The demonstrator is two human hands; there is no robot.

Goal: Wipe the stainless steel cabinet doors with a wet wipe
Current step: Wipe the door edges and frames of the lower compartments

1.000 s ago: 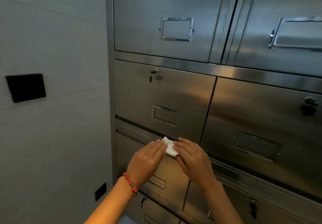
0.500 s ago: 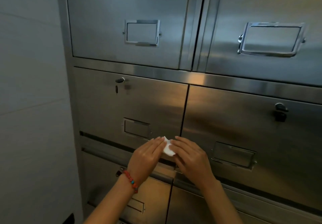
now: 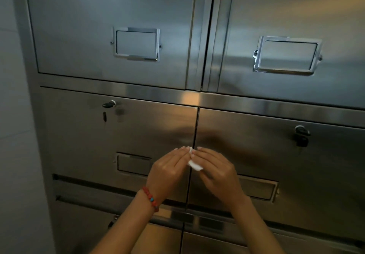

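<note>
Cabinet: a stainless steel cabinet [image 3: 177, 95] fills nearly the whole view, with a pale tiled wall [image 3: 11, 135] along its left edge.
Upper doors: the upper left door [image 3: 98, 16] and upper right door [image 3: 286, 6] meet at a vertical seam right of centre; each carries a chrome label frame [image 3: 136, 44].
Middle doors: the middle left door [image 3: 138, 131] and middle right door [image 3: 266, 164] meet at a narrow vertical gap that runs down behind the hands.
Locks: a key lock [image 3: 108, 104] sits near the top of the middle left door, another lock [image 3: 301, 135] high on the middle right one.
Open room: bare steel lies above and to both sides of the hands; a horizontal ledge crosses just below the wrists.
Wet wipe: a small white folded wet wipe [image 3: 194, 164] sits between the two hands, in front of the gap between the middle doors.
Left hand: the left hand [image 3: 167, 172], a red bead bracelet [image 3: 151, 199] on its wrist, has its fingers [image 3: 181, 152] pinching the wipe's upper edge.
Right hand: the right hand [image 3: 219, 172] curls its fingers round the wipe from the right, the fingertips touching those of the left.
Contact: whether the wipe touches the steel cannot be told.
</note>
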